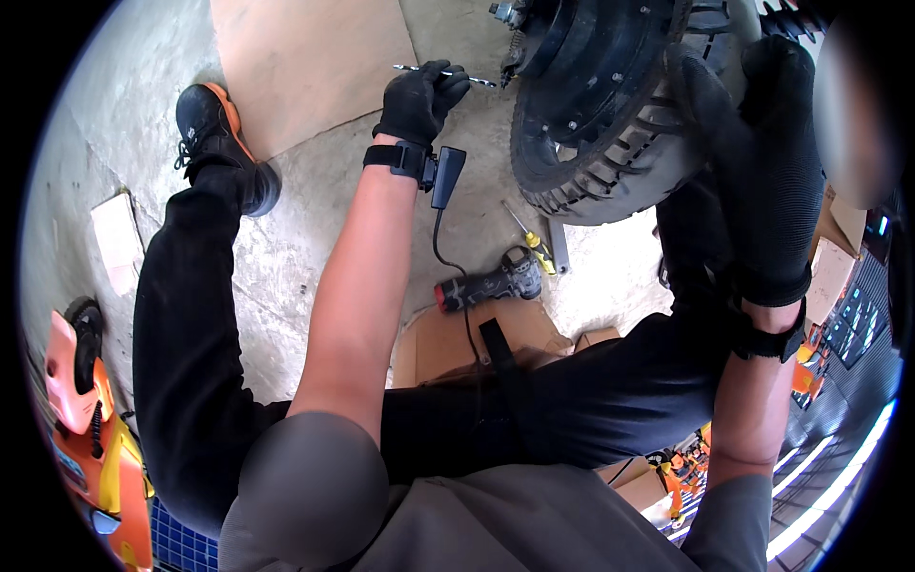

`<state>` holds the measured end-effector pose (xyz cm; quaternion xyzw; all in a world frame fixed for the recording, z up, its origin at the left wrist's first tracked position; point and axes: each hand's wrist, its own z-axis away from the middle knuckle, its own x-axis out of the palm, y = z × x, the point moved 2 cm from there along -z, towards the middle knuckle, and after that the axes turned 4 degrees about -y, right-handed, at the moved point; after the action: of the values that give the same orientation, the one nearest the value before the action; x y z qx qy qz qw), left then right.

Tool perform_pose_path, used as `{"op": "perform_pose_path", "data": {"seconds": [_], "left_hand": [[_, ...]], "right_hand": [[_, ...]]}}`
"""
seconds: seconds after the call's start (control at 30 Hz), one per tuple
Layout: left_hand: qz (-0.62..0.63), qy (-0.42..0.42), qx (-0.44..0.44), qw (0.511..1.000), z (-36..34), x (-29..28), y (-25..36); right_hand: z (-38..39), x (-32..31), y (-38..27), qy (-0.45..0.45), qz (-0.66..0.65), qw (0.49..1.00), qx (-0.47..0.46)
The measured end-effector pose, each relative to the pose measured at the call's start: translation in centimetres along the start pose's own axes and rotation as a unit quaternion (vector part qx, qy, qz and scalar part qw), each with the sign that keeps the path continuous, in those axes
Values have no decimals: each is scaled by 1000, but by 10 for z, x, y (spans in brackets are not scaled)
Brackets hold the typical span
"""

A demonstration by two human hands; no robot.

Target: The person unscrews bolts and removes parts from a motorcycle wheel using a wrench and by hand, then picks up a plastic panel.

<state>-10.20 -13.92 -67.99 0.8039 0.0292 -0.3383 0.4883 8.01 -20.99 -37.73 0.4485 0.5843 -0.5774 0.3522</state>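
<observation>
My gloved left hand [424, 100] grips a thin silver rod, like a double-ended bit [484, 82], beside the hub of a black wheel [581, 86]. The wheel has a treaded tyre [624, 172] and several bolts on its dark rim. My gloved right hand [762, 114] is gripping the tyre's right side; part of its fingers is hard to make out. Below the wheel, a power drill [486, 286] lies on the floor near a yellow-handled screwdriver [534, 246] and a grey bar [558, 246].
Cardboard [295, 43] lies at upper left, more [429, 348] beneath my legs. A white piece [114, 238] is at left. An orange scooter-like object [105, 477] stands at lower left. My shoe [214, 133] rests on the floor. Boxes [829, 267] sit at right.
</observation>
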Motion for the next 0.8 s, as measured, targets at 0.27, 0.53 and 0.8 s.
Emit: {"op": "perform_pose_path", "data": {"seconds": [0.27,0.53,0.8], "left_hand": [[31,-72,-54,995,-11,7,-12],[6,-156,-89,984,-23,16,-22],[-42,-211,-95,972,-37,21,-29]], "right_hand": [[-1,-3,5,-21,61,998,16],[0,-5,11,-21,78,997,-16],[-2,-5,11,-8,119,993,-22]]}}
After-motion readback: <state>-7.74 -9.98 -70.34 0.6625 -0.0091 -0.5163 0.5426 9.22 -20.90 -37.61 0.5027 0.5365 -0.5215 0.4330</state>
